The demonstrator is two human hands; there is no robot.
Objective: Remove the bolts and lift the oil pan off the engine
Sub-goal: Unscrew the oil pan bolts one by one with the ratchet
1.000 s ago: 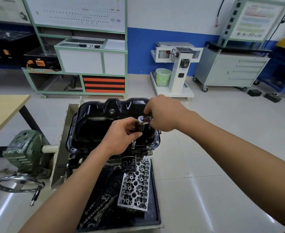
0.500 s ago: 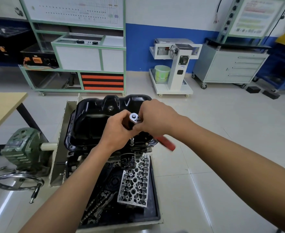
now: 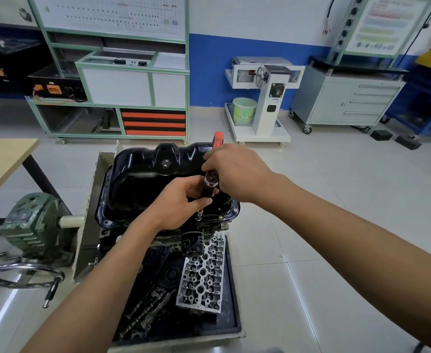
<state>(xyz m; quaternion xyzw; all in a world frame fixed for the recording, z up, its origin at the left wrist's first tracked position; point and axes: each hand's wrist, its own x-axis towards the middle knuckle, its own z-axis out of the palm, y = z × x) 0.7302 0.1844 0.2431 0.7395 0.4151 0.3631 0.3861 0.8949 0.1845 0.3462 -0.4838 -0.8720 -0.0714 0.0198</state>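
My left hand [image 3: 181,202] wraps the black socket shaft [image 3: 208,191], set on a near-edge bolt [image 3: 198,218] of the glossy black metal oil pan [image 3: 138,179], seated on the engine [image 3: 215,226]. My right hand [image 3: 234,171] grips the red-handled ratchet [image 3: 218,140]. Next: swing it to loosen.

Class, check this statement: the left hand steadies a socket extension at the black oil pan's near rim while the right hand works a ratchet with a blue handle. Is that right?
Not quite. The ratchet handle is red, not blue; the head view shows its end above the right hand. The rest holds: the left hand grips the socket extension at the oil pan's near rim.
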